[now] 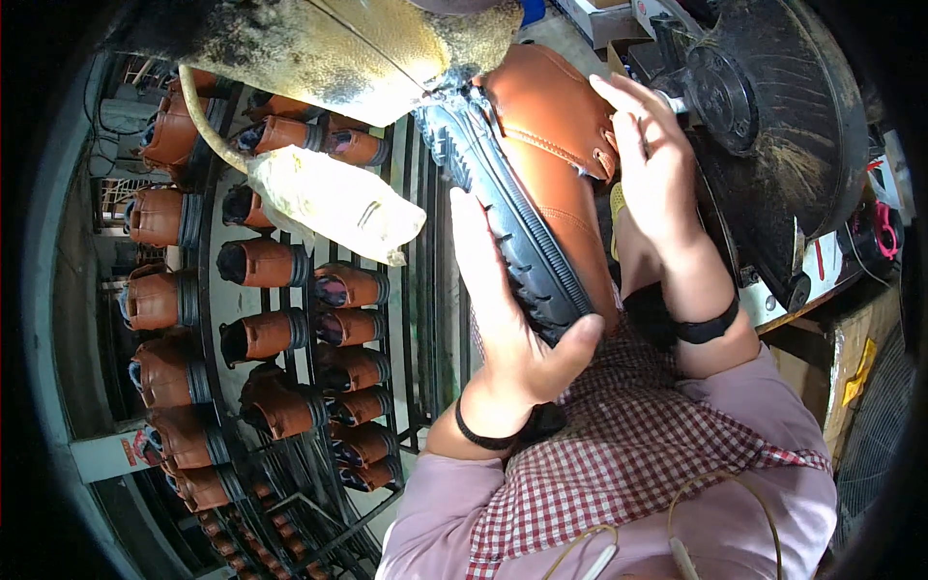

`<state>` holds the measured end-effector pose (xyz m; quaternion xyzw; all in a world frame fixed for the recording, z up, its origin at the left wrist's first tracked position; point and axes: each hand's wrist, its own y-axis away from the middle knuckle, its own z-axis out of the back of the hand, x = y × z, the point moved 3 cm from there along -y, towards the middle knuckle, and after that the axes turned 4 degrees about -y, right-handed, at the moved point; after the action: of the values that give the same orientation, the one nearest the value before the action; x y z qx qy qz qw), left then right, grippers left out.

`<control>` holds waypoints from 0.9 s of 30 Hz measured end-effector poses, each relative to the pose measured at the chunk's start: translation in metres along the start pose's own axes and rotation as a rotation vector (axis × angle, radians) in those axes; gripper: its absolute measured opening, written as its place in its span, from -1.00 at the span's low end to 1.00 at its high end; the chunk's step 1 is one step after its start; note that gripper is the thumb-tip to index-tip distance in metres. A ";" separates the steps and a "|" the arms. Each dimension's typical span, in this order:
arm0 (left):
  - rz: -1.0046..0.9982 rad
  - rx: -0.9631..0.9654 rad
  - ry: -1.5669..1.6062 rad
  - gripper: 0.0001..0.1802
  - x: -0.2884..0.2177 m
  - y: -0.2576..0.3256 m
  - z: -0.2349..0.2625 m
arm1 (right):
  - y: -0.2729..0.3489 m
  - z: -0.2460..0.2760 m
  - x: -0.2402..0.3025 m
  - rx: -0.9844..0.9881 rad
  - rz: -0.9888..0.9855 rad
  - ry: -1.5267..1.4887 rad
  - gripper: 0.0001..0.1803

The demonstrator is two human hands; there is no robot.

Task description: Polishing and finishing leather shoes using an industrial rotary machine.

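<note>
Left hand (514,340) grips the shoe (546,188) by its near end, likely the stiffest hold, right hand (659,162) open beside the softer-looking upper (556,97).

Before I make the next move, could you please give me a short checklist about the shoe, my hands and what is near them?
1. Left hand on the shoe: ok, fingers along the black sole, thumb by its near end.
2. Right hand at the brown upper's side: ok; how firmly it presses, cannot tell.
3. Sole's far end touching the yellowish cover: cannot tell, glare there.
4. Left fingers apart from the pale hanging bundle: ok, a gap shows.
5. Lilac sleeves away from the cover: ok.
</note>
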<state>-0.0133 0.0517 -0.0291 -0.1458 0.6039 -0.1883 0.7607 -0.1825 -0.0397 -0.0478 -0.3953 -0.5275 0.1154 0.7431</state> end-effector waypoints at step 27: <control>0.177 -0.041 0.581 0.13 0.034 -0.062 0.008 | 0.013 -0.025 -0.021 0.050 0.149 0.057 -0.54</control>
<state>-0.0056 -0.0196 -0.0291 -0.0479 0.8104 -0.1428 0.5663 -0.1660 -0.0556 -0.0750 -0.4180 -0.4720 0.1723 0.7568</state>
